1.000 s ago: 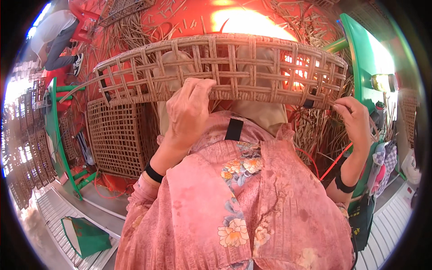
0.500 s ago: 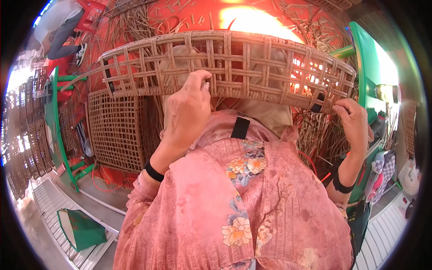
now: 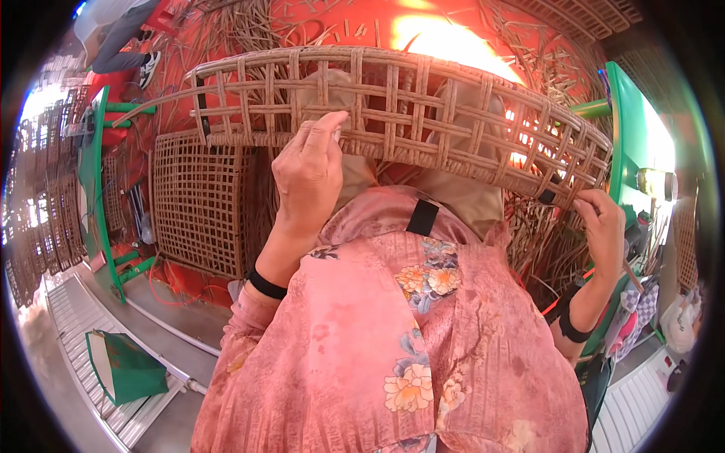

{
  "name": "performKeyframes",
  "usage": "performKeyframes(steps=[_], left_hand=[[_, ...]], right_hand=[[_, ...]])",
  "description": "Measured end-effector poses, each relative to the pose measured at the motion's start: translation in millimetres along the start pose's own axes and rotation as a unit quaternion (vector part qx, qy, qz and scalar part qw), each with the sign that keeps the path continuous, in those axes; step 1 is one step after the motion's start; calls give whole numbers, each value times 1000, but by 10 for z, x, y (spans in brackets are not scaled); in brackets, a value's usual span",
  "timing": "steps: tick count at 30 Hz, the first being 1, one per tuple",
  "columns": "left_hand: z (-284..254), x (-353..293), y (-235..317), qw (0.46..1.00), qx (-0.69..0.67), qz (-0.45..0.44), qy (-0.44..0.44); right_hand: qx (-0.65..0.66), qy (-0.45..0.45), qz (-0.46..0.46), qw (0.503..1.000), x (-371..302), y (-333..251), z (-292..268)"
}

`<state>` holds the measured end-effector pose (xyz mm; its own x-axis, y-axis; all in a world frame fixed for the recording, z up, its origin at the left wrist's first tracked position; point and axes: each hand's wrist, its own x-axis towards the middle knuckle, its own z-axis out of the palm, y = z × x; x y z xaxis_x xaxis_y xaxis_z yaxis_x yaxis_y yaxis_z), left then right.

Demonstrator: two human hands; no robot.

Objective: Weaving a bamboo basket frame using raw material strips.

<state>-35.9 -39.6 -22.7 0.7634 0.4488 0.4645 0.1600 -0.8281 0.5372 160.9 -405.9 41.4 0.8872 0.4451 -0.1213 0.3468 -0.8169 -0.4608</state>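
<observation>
A long, openwork woven rattan basket frame (image 3: 408, 102) lies across my lap, tilted down toward its right end. Flat brown strips cross in a wide grid, with a thick wrapped rim along the near edge. My left hand (image 3: 308, 174) is at that near rim, left of the middle, fingers drawn together and pointing up to the right; anything between them is hidden. At the lower right corner, my right hand (image 3: 602, 226) pinches the frame's end. Black bands mark both ends. A loose strip (image 3: 155, 107) sticks out from the left end.
A finer woven basket (image 3: 196, 204) stands at left beside a green-framed stand (image 3: 92, 189). Loose strips (image 3: 540, 53) litter the red floor. A green bag (image 3: 132, 366) rests on a slatted bench (image 3: 72, 321). Another green panel (image 3: 625, 132) stands at right; a person (image 3: 117, 41) is far left.
The basket frame now appears farther right, its right end lower. My left hand's fingers have straightened and shifted left along the rim. My right hand stays at the corner.
</observation>
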Motion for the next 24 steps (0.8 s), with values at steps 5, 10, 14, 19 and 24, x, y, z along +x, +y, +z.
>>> performKeyframes(steps=[5,10,14,19,24], left_hand=[[-44,14,-116,987,88,132,4],[-98,34,-31,997,66,24,-29],[-119,42,-7,997,69,5,-31],[-126,56,-14,998,52,-3,-34],[-130,16,-84,999,-25,-35,-10]], right_hand=[[-21,-3,3,1000,35,-16,40],[42,-49,106,992,27,-14,52],[79,8,103,992,-95,44,10],[105,21,71,992,-28,167,4],[118,60,45,990,-26,183,171]])
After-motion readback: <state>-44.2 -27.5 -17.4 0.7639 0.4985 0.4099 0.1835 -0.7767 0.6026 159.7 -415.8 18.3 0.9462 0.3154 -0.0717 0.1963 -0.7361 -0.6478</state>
